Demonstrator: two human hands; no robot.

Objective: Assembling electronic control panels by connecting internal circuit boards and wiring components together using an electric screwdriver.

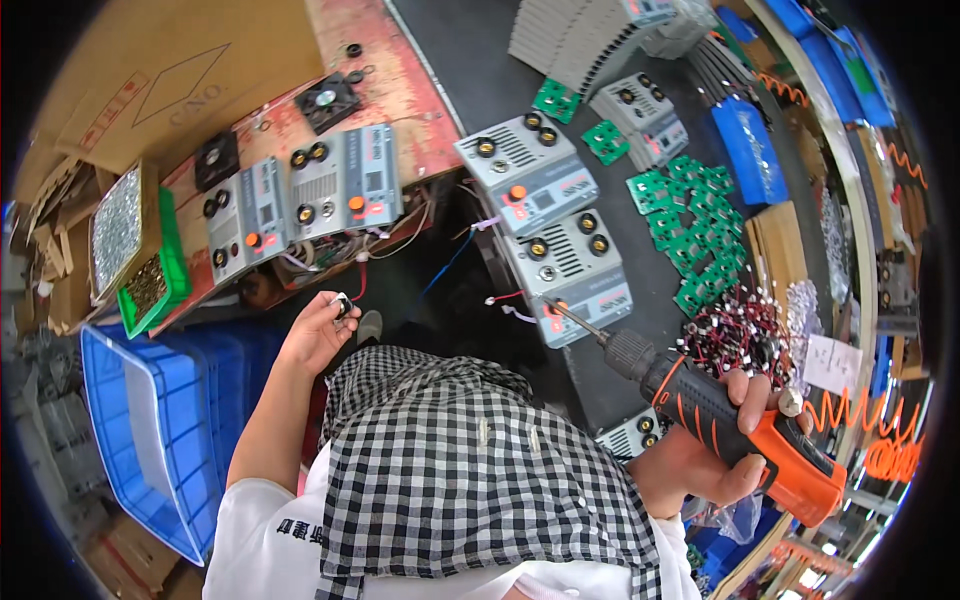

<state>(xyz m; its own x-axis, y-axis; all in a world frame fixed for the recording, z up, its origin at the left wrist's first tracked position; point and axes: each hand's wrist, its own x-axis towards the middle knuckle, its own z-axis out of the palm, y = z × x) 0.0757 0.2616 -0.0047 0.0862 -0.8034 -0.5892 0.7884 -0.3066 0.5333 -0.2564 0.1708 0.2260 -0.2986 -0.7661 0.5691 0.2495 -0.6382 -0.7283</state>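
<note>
In my right hand (722, 482) is an orange and black power screwdriver (690, 400), its long bit pointing up and left. The bit's tip overlaps the front end of a grey control panel (575, 260) with black knobs and vent slots; whether it touches cannot be seen. My left hand (318, 335), fingers pinched, holds a small black round part (344, 305) with a light spot, beside the left bench's edge. A similar panel (515, 170) lies just beyond the first. Two more panels, one grey unit (345, 180) and another (248, 215), sit on the left bench.
Green circuit boards (690, 215) and a heap of red and black wires (738, 335) cover the right bench. Black fans (328, 100), a green tray of screws (150, 285) and a large carton (190, 75) are at left. Below stands a blue crate (150, 400).
</note>
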